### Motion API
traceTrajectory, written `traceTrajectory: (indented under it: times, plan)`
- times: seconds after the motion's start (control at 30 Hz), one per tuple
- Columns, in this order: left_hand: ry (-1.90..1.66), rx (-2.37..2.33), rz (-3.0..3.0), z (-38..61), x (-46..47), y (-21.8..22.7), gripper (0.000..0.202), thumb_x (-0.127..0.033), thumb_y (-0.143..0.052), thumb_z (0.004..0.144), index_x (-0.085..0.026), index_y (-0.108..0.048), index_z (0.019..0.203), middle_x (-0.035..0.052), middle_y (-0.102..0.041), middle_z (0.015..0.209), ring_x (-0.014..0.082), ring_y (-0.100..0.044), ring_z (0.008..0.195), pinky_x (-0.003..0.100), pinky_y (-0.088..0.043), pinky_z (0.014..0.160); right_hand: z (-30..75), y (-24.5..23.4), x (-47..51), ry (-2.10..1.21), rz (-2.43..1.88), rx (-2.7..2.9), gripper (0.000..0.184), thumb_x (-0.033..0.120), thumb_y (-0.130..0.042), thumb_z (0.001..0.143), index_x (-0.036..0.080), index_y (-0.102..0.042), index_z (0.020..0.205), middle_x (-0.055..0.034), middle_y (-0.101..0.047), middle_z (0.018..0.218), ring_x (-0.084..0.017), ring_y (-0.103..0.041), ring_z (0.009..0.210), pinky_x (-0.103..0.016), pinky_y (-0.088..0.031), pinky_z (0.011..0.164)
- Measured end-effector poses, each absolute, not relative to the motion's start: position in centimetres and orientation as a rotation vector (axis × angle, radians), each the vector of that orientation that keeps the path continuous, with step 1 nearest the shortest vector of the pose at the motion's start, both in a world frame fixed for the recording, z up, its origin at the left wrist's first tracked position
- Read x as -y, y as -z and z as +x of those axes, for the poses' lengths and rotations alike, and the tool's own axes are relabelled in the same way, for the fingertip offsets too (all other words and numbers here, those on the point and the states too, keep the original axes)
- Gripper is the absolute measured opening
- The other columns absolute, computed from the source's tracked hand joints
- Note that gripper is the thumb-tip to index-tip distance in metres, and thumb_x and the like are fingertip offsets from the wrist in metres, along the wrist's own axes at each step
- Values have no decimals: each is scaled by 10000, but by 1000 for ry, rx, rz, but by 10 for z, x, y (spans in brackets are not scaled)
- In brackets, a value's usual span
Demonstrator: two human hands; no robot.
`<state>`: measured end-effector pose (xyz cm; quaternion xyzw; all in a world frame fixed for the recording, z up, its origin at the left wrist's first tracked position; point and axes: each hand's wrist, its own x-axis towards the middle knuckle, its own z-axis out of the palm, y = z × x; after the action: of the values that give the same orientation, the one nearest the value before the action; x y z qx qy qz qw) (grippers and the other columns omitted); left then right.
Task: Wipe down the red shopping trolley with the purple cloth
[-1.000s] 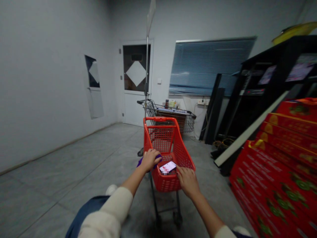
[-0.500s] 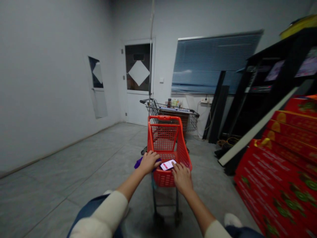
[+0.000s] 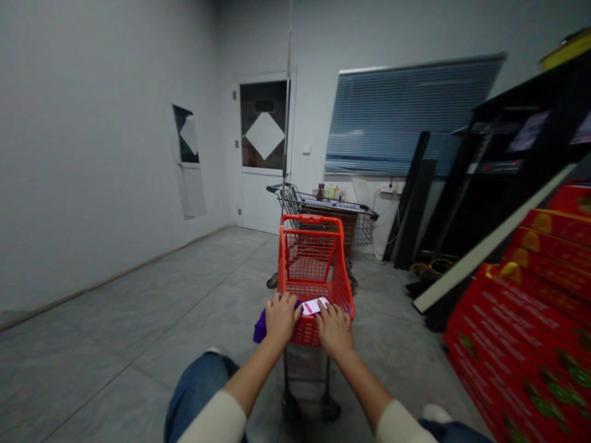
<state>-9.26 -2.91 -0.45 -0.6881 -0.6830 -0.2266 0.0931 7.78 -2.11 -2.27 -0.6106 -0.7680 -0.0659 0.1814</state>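
Note:
A small red shopping cart stands in front of me, its near basket end close to my knees. My left hand is closed over a purple cloth at the cart's near left corner. The cloth hangs out to the left of the hand, and the rest is hidden under it. A phone with a lit white and pink screen lies at the near rim between my hands. My right hand rests at the near right rim with fingers stretched and apart, the fingertips at the phone's right edge.
Behind the red cart stands a metal wire cart with things in it. Red printed boxes are stacked at the right. A pale board and dark panels lean nearby. A white door is at the back.
My left hand has shifted a little right and down, and more purple cloth shows beside it. My right hand's fingers reach slightly further over the phone's edge. The view has turned slightly left.

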Motion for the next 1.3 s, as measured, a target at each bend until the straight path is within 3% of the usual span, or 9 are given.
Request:
traceTrajectory:
  times: [0.13, 0.27, 0.43, 0.53, 0.7, 1.03, 1.3]
  plan:
    - [721, 1998, -2104, -93, 33, 10, 235, -417, -513, 936, -283, -633, 1087, 45, -628, 1155, 253, -471, 1091, 382, -388, 858, 102, 12, 12, 159, -1611, 2328, 489, 418, -360, 988, 221, -495, 1414, -97, -645, 1280, -239, -535, 1200, -388, -255, 1075]
    - [736, 1961, -2183, -103, 24, 10, 246, -421, -523, 933, -282, -633, 1103, 38, -624, 1170, 243, -458, 1104, 374, -394, 886, 108, 11, 9, 132, -1678, 2375, 489, 417, -321, 996, 196, -541, 1373, -119, -710, 1136, -236, -621, 1056, -374, -318, 992]
    - [707, 1994, -2209, -117, 17, 3, 260, -435, -500, 938, -286, -642, 1097, 37, -626, 1193, 240, -461, 1103, 373, -389, 897, 88, 14, 18, 175, -1699, 2303, 478, 402, -361, 987, 198, -531, 1384, -121, -698, 1164, -241, -629, 1038, -371, -342, 957]
    - [708, 2034, -2176, -124, 14, 1, 255, -430, -497, 938, -292, -646, 1094, 27, -632, 1198, 239, -472, 1095, 378, -389, 894, 84, 16, 23, 155, -1647, 2289, 461, 376, -361, 988, 212, -535, 1382, -104, -661, 1255, -245, -581, 1150, -382, -322, 1018]
    - [722, 2165, -1961, -108, 14, 5, 269, -410, -461, 953, -275, -647, 1092, 52, -637, 1190, 266, -467, 1118, 397, -387, 884, 93, 26, 25, 197, -1562, 2230, 434, 344, -380, 982, 266, -545, 1376, -32, -539, 1429, -233, -339, 1402, -413, -172, 1163]
    - [660, 2011, -2099, -52, 21, 8, 280, -423, -459, 954, -258, -638, 1092, 72, -642, 1092, 272, -492, 1077, 404, -379, 872, 108, 35, 19, 204, -1599, 2180, 452, 294, -375, 980, 253, -507, 1410, -31, -557, 1405, -231, -358, 1378, -433, -171, 1187]
    - [631, 2130, -1962, -90, 3, 5, 296, -410, -456, 956, -251, -624, 1140, 86, -608, 1226, 299, -460, 1157, 420, -372, 880, 104, 36, 19, 197, -1620, 2145, 451, 304, -384, 976, 259, -512, 1406, -35, -545, 1416, -234, -342, 1388, -441, -163, 1190]
